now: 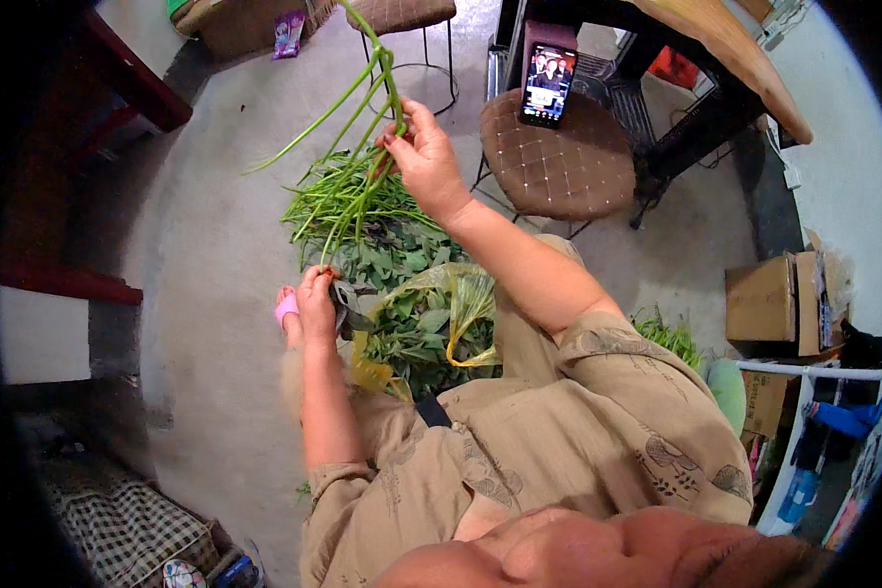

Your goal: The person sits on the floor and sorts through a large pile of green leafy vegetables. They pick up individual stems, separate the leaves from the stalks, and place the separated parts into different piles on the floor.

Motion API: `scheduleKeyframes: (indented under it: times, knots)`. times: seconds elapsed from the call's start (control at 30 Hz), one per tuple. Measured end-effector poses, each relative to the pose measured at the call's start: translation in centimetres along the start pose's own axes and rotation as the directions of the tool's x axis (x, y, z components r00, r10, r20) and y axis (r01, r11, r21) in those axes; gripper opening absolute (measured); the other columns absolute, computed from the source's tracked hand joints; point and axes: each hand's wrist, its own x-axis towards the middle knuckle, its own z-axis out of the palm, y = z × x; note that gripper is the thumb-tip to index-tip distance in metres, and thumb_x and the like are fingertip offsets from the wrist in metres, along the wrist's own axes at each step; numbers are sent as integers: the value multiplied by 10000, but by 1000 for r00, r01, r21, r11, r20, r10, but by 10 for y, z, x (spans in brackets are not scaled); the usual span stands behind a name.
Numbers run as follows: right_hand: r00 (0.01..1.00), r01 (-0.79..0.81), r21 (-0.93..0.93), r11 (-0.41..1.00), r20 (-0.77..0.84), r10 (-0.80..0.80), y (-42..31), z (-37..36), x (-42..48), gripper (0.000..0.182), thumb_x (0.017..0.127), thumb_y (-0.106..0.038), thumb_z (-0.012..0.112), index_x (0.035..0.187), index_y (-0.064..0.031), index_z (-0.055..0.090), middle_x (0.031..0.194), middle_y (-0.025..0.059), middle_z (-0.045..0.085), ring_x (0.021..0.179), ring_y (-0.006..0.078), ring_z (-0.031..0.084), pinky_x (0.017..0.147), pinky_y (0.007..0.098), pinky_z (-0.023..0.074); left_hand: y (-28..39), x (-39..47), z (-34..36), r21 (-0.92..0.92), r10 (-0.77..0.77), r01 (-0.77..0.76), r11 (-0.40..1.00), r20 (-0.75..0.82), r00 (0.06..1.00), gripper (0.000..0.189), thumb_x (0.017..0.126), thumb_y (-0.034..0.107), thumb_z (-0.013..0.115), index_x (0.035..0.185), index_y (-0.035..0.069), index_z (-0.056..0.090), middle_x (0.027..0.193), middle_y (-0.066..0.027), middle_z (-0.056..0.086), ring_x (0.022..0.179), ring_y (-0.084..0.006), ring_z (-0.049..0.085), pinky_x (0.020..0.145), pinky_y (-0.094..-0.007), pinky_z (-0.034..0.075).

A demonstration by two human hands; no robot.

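My right hand (422,158) is raised and pinches a long green leafy-vegetable stem (371,84) that branches into several thin stalks. Lower down, my left hand (317,305) holds the bottom end of a stalk, with dark drooping leaves (349,305) beside its fingers. Between and below the hands lies a heap of bare green stems (338,198) on the floor. Next to it are loose green leaves (404,253). Nearer my lap, a yellowish translucent plastic bag (470,294) stands open around more leaves (426,331).
A phone (549,84) with a lit screen leans upright on a brown padded stool (558,165). Another stool (404,15) stands farther off. Cardboard boxes (761,301) are at the right, near more greens (665,334) and a white rack (786,441). A checked cloth (128,525) lies lower left.
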Motion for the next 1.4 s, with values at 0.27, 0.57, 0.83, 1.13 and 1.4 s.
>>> scheduleKeyframes:
  times: [0.27,0.57,0.83,1.13,1.4]
  knots:
    - [938,274,21,961,-224,-263,-92,-42,-22,381,881,-57,487,1246,-59,376,899,55,542,782,121,542,651,300,510,-46,-18,-42,-175,-56,35,984,-121,991,135,746,74,483,702,-2,586,794,-51,552,804,-161,499,759,-303,384]
    - [759,313,-550,774,-346,-552,-216,-237,-128,331,846,19,474,1172,7,420,1020,122,549,875,220,574,736,398,549,13,-51,-7,-167,-380,444,881,312,871,141,782,160,513,807,55,603,774,-14,569,703,-119,521,640,-249,421]
    - [692,-587,-808,49,-533,-486,-239,-455,-333,330,845,-90,503,1160,8,487,993,110,587,874,210,567,768,323,444,-114,-40,41,790,-498,111,603,264,826,233,751,200,496,781,5,619,815,-177,610,757,-329,560,655,-409,436]
    - [266,-945,-172,-277,-898,-351,-243,-488,-553,349,781,-104,498,1128,-72,488,962,209,600,886,391,576,753,467,451,-202,-40,46,877,-695,230,422,150,704,599,735,430,524,1096,-48,543,1132,-284,519,1070,-377,504,874,-416,396]
    - [210,-922,-138,-363,-963,-170,-150,-457,-650,349,808,-107,462,1141,-10,425,958,239,583,892,402,576,767,475,466,-197,-37,47,893,-683,-388,229,431,590,557,797,390,503,1137,-50,490,1267,-290,396,1098,-392,474,898,-423,394]
